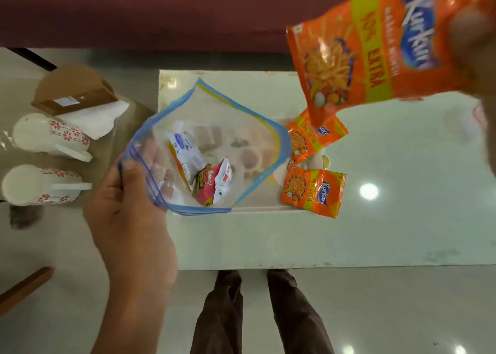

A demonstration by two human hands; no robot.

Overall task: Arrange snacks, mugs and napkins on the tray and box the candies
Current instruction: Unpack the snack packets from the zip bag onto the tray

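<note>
My left hand (128,219) grips the near rim of a clear zip bag (214,117) with a blue edge and holds it open above the white table (375,233). Inside the bag lie a red Bingo packet (212,182) and a white-backed packet (185,149). My right hand (475,39), blurred at the top right, holds up an orange Kurkure packet (375,47) close to the camera. Two more orange Kurkure packets (314,136) (312,190) lie on the table just right of the bag. A tray with small items shows faintly through the bag.
On a glass side table at the left, two white floral mugs (51,136) (40,184) lie on their sides. Behind them stands a brown napkin holder (75,93) with white napkins (99,120). My legs (257,313) stand at the table's near edge. A maroon sofa runs along the top.
</note>
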